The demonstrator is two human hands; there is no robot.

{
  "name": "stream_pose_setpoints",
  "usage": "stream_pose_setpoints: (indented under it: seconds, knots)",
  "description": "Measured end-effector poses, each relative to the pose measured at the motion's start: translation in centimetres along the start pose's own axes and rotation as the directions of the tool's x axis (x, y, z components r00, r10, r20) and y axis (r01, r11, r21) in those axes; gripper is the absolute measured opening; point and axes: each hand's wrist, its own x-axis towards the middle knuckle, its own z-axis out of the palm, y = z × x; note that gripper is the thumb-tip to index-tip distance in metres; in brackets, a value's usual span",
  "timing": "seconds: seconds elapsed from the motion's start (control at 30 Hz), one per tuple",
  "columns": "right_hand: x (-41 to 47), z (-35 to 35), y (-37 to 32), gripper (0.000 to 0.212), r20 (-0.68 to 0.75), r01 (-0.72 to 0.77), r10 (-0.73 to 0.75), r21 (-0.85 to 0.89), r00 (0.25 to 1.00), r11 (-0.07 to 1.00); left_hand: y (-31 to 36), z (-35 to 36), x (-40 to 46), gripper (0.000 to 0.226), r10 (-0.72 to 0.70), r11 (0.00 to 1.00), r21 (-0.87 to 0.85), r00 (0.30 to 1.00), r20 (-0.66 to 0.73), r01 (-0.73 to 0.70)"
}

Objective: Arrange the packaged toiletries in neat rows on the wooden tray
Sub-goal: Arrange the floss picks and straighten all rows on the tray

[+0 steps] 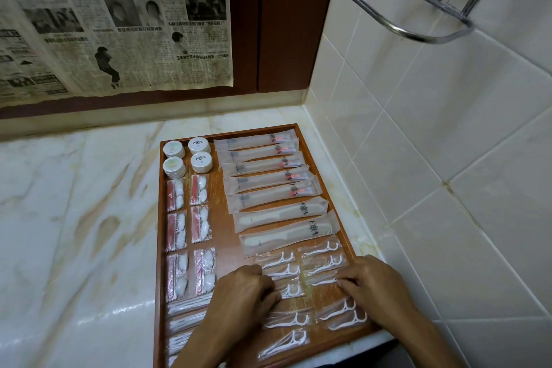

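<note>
Your left hand [248, 287] and right hand [373, 287] rest curled on clear-wrapped white floss picks [324, 263] at the near end of the rectangular wooden tray [227, 230] on the marble table [74, 203], fingertips pressing the packets; beyond your hands lie frosted toothbrush sleeves [260, 158].

Illumination is dim and warm. Glare streaks the marble counter [74, 218] left of the wooden tray [227, 227]. Wide-angle distortion bends tile lines right of the tray. The metal rack [406, 6] above it is motion-blurred.
</note>
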Motion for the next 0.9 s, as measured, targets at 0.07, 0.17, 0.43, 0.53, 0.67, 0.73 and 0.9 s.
stream_pose_setpoints:
  seconds: [0.07, 0.17, 0.43, 0.53, 0.67, 0.73, 0.9]
  knots:
    - [-0.01, 0.00, 0.01, 0.020, 0.000, 0.002, -0.002, 0.014, 1.000, 1.000, 0.01, 0.04, 0.05, 0.033, 0.002, 1.000, -0.009, 1.000, -0.009, -0.002]
    - [-0.08, -0.06, -0.01, 0.020, -0.002, 0.005, -0.005, 0.013, 1.000, 1.000, 0.01, 0.12, 0.09, 0.034, 0.000, 1.000, 0.004, 1.000, -0.008, 0.000]
    - [-0.11, -0.01, 0.07, 0.019, 0.009, 0.008, -0.008, 0.013, 1.000, 1.000, 0.02, 0.15, 0.10, 0.033, 0.000, 1.000, 0.009, 1.000, 0.001, 0.000]
    - [-0.18, 0.03, 0.16, 0.019, 0.014, -0.001, 0.001, 0.012, 1.000, 1.000, -0.02, 0.19, 0.10, 0.033, 0.002, 1.000, -0.004, 1.000, 0.002, -0.002]
    - [-0.25, -0.06, 0.04, 0.019, 0.014, -0.005, 0.005, 0.016, 1.000, 1.000, -0.04, 0.21, 0.12, 0.033, 0.006, 1.000, -0.017, 1.000, -0.004, -0.006]
    - [-0.27, -0.06, 0.00, 0.018, 0.015, -0.011, 0.011, 0.029, 1.000, 1.000, -0.04, 0.22, 0.13, 0.033, 0.007, 1.000, -0.017, 1.000, -0.003, -0.007]
    - [-0.32, -0.11, -0.03, 0.018, 0.018, -0.030, 0.029, 0.042, 0.999, 0.999, -0.02, 0.25, 0.15, 0.033, 0.008, 1.000, -0.014, 1.000, 0.001, -0.008]
